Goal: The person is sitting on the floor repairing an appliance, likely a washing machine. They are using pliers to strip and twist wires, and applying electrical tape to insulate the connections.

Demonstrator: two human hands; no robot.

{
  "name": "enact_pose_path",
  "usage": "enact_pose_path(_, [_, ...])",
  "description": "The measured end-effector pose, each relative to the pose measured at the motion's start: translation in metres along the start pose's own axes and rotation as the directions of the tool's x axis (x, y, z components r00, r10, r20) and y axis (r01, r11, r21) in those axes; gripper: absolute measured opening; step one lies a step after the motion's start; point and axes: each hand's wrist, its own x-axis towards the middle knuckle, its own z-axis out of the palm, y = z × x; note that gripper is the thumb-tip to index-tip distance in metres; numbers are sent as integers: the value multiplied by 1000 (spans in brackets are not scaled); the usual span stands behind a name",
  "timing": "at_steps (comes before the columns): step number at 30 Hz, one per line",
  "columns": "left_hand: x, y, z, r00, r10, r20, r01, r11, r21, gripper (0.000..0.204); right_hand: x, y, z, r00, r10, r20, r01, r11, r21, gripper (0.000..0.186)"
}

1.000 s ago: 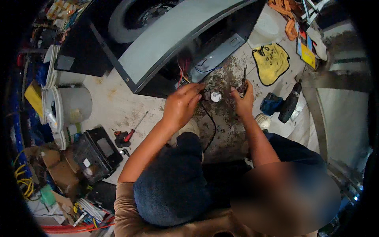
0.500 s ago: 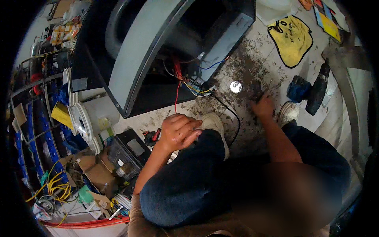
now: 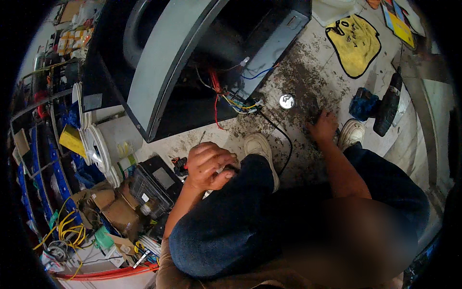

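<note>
My left hand (image 3: pixel 210 166) hovers over my left knee, fingers curled in, with something small and dark at the fingertips that I cannot make out. A thin shaft (image 3: pixel 202 137) shows just past its knuckles; whether the hand holds it is unclear. Beyond that hand, a loose red wire (image 3: pixel 217 115) dangles from the grey-and-black cabinet (image 3: pixel 163 62), beside a bundle of yellow and white wires (image 3: pixel 243 107). Down at the dirty floor, my right hand (image 3: pixel 325 127) has bent fingers around a dark patch or object, too dim to name.
A round white-and-black disc (image 3: pixel 287 101) lies between the cabinet and my right hand. To the right rests a cordless drill (image 3: pixel 388 103), with a yellow cloth (image 3: pixel 353 45) farther off. A black cable (image 3: pixel 284 137) curves by my left shoe. Black toolbox (image 3: pixel 161 180) and cardboard (image 3: pixel 114 209) crowd the left.
My left hand has drawn back slightly to the left and down. The red wire, stretched down to it before, now hangs slack and bent, let go. My right hand has shifted only slightly.
</note>
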Motion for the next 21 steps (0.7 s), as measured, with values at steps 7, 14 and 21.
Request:
enact_pose_path(7, [-11, 2, -1, 970, -85, -228, 128, 975, 184, 7, -7, -5, -7, 997, -67, 48, 69, 997, -28, 80])
enact_pose_path(14, [-15, 5, 5, 904, -301, -303, 357, 922, 152, 12, 12, -55, -42, 884, -252, -393, 435, 752, 495, 42])
enact_pose_path(21, [-16, -2, 10, 918, -283, -276, 356, 896, 265, 10, -39, -165, -163, 801, -449, -396, 522, 200, 829, 30])
